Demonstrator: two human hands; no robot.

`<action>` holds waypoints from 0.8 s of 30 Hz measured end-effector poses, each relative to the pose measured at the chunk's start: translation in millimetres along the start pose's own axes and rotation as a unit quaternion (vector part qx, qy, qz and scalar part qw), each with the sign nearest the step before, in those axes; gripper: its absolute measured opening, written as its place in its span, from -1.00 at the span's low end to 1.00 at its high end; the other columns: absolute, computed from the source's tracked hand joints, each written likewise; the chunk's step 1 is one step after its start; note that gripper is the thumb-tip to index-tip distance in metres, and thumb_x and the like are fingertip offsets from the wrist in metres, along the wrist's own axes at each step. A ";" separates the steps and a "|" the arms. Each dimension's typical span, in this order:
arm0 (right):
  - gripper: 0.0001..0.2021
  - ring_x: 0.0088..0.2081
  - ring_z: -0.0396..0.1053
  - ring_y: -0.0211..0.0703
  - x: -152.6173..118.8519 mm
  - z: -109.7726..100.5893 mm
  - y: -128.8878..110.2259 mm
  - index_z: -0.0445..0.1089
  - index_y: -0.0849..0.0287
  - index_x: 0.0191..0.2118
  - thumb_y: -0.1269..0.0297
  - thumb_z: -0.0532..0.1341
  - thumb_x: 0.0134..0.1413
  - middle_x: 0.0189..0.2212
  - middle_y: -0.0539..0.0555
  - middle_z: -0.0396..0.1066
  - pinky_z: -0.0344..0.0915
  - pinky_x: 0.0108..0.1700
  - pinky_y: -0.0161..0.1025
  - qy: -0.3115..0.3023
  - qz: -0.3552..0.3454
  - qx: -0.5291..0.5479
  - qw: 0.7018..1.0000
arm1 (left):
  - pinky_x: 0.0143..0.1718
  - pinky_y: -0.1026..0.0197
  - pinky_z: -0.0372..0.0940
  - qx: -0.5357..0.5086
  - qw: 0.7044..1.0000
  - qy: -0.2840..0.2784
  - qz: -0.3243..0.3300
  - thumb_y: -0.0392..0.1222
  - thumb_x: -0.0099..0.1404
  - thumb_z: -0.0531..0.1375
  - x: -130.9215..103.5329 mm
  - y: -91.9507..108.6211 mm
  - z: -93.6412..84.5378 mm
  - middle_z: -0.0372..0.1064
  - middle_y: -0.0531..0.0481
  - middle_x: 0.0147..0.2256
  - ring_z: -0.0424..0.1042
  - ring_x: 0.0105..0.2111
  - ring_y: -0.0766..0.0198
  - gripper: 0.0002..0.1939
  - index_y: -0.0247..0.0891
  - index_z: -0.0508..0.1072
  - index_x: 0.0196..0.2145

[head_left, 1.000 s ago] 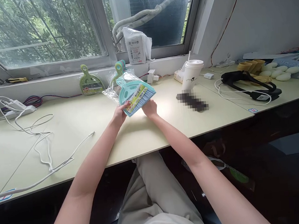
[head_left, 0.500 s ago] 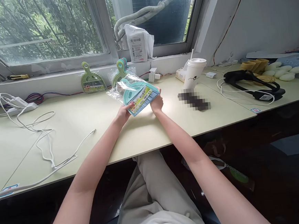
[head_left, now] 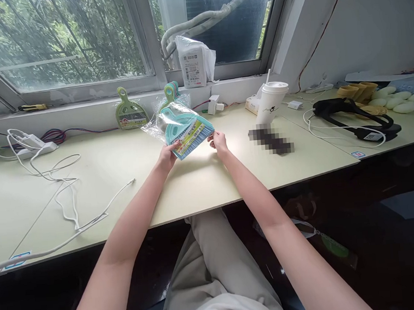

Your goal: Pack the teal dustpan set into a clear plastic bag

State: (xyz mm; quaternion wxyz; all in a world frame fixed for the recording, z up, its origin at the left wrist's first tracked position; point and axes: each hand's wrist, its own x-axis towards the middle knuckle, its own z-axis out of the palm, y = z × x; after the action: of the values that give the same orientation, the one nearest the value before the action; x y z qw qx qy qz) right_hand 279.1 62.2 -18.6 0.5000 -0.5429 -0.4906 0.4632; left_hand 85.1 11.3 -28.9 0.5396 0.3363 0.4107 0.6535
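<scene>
Lying at the far left of the counter is a white power strip with white cables looping toward the near edge. Farther along, a green dustpan set leans against the wall under the window sill, and a second packaged set stands just beside it to the right.

The left hand pinches the lower left corner of the teal dustpan-and-brush pack, its grip pressed together on the plastic wrap. The pack sits in clear wrapping with a yellow-green label across the bristles, tilted up off the counter between the two hands, handle pointing away toward the window. The right hand holds the lower right corner, fingers closed on the edge of the pack.

On the sill behind stands a white wrapped package. Right of the hands stands a white lidded cup with a straw, near a tissue box. Farther right lies a black strap device with a white cord, and beyond it some pale rounded pieces.
</scene>
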 end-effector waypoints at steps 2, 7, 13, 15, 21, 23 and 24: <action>-0.61 -0.67 0.19 -0.42 -2.4 1.4 -2.7 0.29 0.17 -0.44 0.24 -0.09 0.42 -0.51 -0.02 0.42 0.18 -0.56 -0.41 -0.017 0.007 0.052 0.998 | 0.13 -0.05 0.41 -0.008 1.000 0.009 0.012 -0.37 0.14 0.31 3.1 0.4 -3.6 0.57 -0.26 -0.12 0.52 0.03 -0.09 -0.65 -0.40 0.47 -0.09; -0.72 -0.30 0.52 -0.30 -15.3 13.6 -5.7 0.41 0.16 -0.26 0.10 0.08 0.38 -0.29 0.04 0.57 0.46 -0.14 -0.36 -0.145 -0.022 0.218 0.965 | 0.13 -0.02 0.41 -0.006 0.999 0.025 0.027 -0.31 0.16 0.32 6.7 3.0 -10.6 0.56 -0.27 -0.12 0.52 0.04 -0.07 -0.68 -0.40 0.48 -0.10; -0.77 -0.11 0.56 -0.26 -23.4 19.8 -4.9 0.38 0.12 -0.12 0.27 0.36 0.14 -0.13 0.01 0.58 0.41 0.16 -0.26 -0.258 -0.030 0.312 0.914 | 0.18 -0.02 0.34 0.015 0.997 -0.025 0.065 -0.26 0.11 0.39 7.1 7.4 -10.7 0.55 -0.23 -0.07 0.48 0.08 -0.06 -0.53 -0.37 0.46 -0.01; -0.71 -0.12 0.57 -0.23 -24.2 20.3 -4.2 0.34 0.09 -0.07 0.28 0.37 0.12 -0.13 -0.01 0.58 0.45 0.15 -0.18 -0.287 -0.029 0.329 0.899 | 0.19 -0.02 0.32 0.014 0.995 -0.056 0.083 -0.25 0.08 0.42 6.3 7.2 -9.2 0.54 -0.22 -0.05 0.46 0.10 -0.06 -0.48 -0.35 0.46 0.01; -0.78 -0.27 0.59 -0.23 -19.5 25.2 1.7 0.32 0.14 -0.20 0.53 0.32 0.12 -0.33 -0.05 0.58 0.50 0.10 -0.08 -0.167 0.030 0.315 0.934 | 0.19 -0.01 0.31 0.073 0.987 -0.121 0.075 -0.17 0.07 0.47 -3.4 3.5 -3.5 0.52 -0.20 -0.01 0.45 0.10 -0.06 -0.48 -0.33 0.50 -0.02; -0.80 -0.28 0.59 -0.20 -16.1 25.1 3.2 0.34 0.17 -0.26 0.54 0.34 0.09 -0.37 -0.01 0.57 0.51 0.10 -0.06 -0.144 0.038 0.310 0.939 | 0.17 0.01 0.32 0.092 0.983 -0.142 0.068 -0.11 0.11 0.46 -7.8 2.8 0.3 0.50 -0.19 0.05 0.44 0.12 -0.06 -0.47 -0.30 0.50 0.01; -0.81 -0.27 0.60 -0.18 -14.7 24.7 3.5 0.34 0.18 -0.28 0.53 0.36 0.07 -0.37 0.00 0.57 0.51 0.10 -0.05 -0.140 0.037 0.310 0.940 | 0.17 0.01 0.32 0.090 0.982 -0.151 0.067 -0.07 0.15 0.45 -9.7 2.8 2.6 0.48 -0.18 0.07 0.42 0.14 -0.06 -0.48 -0.27 0.49 0.03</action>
State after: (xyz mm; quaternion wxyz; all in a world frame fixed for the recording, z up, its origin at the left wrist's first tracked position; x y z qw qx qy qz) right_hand 253.5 49.7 -23.6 0.5521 -0.3082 -0.3673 0.6821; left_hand 88.1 2.1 -25.3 0.5183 0.5046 0.3581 0.5904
